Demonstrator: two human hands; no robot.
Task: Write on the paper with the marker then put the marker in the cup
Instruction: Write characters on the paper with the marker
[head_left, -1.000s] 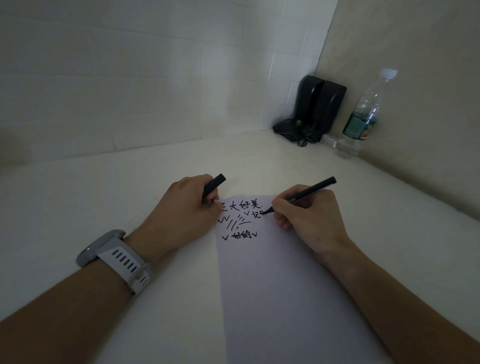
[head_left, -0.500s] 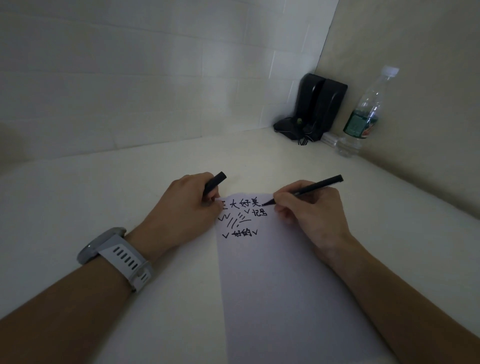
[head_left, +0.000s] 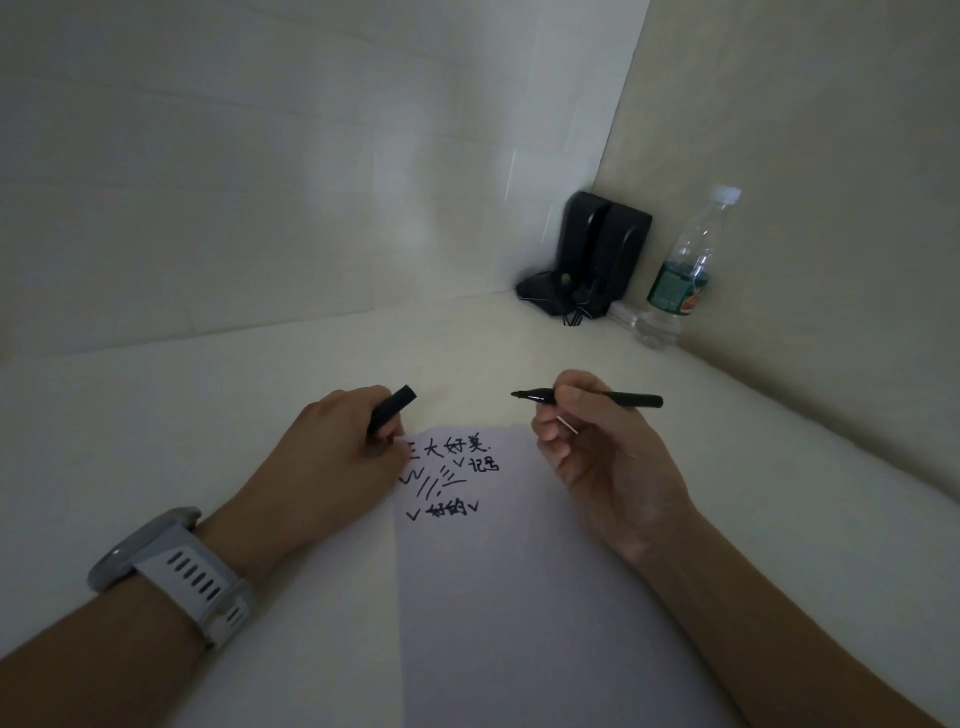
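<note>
Both hands are closed, the right hand (head_left: 602, 457) pinching the marker (head_left: 587, 399) level above the paper (head_left: 519, 597), the left hand (head_left: 332, 457) gripping the cap (head_left: 392, 409) and pressing the paper's edge; uncapped, the tip could smear ink, and no cup shows.

Your right hand (head_left: 597, 467) grips a marker (head_left: 587, 399) of matt black plastic, and your left hand (head_left: 332, 457) closes on its cap (head_left: 390, 409), the same dull black. Under them the paper (head_left: 509, 597) looks smooth and matt, carrying black ink strokes. The table (head_left: 208, 415) has a pale, smooth, low-sheen surface. Your watch (head_left: 171, 571) has a perforated rubbery strap. In the corner, the water bottle (head_left: 680, 270) is clear glossy plastic with a printed label, beside black plastic speakers (head_left: 602, 249).
</note>
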